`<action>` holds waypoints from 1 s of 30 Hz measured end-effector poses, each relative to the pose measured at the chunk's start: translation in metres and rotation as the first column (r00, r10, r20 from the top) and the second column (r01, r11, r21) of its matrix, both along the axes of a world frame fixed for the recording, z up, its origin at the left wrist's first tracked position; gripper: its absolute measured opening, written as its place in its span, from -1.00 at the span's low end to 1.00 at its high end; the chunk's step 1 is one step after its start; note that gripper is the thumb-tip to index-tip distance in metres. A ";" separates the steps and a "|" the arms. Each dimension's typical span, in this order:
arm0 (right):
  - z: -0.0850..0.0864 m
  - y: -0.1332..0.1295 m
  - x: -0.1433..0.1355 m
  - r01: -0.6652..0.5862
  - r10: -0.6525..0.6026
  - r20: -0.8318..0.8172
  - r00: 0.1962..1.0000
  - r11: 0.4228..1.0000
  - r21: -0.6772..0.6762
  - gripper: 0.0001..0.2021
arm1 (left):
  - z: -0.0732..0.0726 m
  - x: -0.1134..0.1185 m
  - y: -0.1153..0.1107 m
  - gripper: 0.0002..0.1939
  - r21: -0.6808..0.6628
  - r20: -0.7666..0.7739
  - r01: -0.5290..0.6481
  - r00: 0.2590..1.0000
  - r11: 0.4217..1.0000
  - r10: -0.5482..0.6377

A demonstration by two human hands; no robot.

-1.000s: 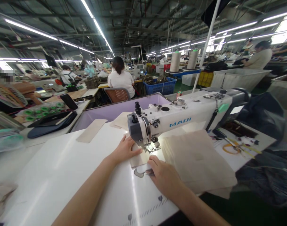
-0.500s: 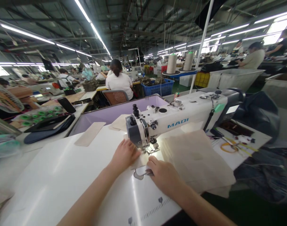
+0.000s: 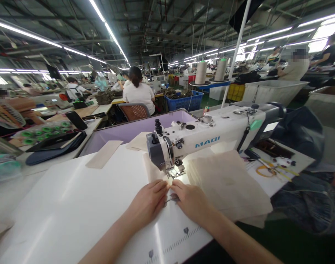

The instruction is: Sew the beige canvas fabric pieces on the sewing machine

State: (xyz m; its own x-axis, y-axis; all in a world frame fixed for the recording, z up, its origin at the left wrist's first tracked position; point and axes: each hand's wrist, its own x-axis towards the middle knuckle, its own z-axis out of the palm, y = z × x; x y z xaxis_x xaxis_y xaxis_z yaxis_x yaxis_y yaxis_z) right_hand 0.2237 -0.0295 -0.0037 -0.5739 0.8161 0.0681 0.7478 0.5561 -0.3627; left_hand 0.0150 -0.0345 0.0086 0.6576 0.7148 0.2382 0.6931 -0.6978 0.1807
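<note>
A white sewing machine (image 3: 211, 137) stands on the white table, its needle area lit. Beige fabric (image 3: 151, 168) lies left of the presser foot and partly behind it. Just in front of the foot, my left hand (image 3: 150, 200) has its fingers closed on the fabric's near end. My right hand (image 3: 190, 201) pinches the same end beside it, fingertips almost touching the left ones; a small metal tool, perhaps scissors, shows under its fingers. To the right lies a stack of beige cloth (image 3: 228, 183).
Beige pieces (image 3: 104, 154) lie at the table's back left. Beyond are a lilac bin (image 3: 123, 131) and a person in white (image 3: 138, 93). Yellow-handled tools (image 3: 266, 168) lie at the right, under the machine's far end. Thread cones (image 3: 201, 73) stand behind.
My left hand has moved back toward me and next to my right hand, uncovering fabric left of the foot. The fabric has passed farther behind the foot. My right hand has shifted slightly.
</note>
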 end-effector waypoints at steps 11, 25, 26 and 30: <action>0.005 0.009 -0.003 0.010 -0.010 -0.045 0.999 1.000 -0.011 -0.71 | 0.000 -0.009 0.026 -0.64 -0.008 -0.043 -0.059 0.997 0.998 0.059; -0.001 0.001 0.002 0.026 -0.028 -0.088 0.996 1.000 -0.017 -0.72 | -0.012 -0.012 0.027 -0.62 0.042 -0.005 -0.101 0.995 0.994 0.102; -0.001 0.002 0.002 0.024 -0.026 -0.085 0.996 0.999 -0.021 -0.71 | -0.012 -0.012 0.027 -0.62 0.043 -0.008 -0.102 0.995 0.994 0.103; 0.001 0.002 0.003 0.022 -0.025 -0.091 0.996 0.999 -0.031 -0.72 | -0.013 -0.013 0.028 -0.62 0.047 -0.031 -0.110 0.993 0.993 0.112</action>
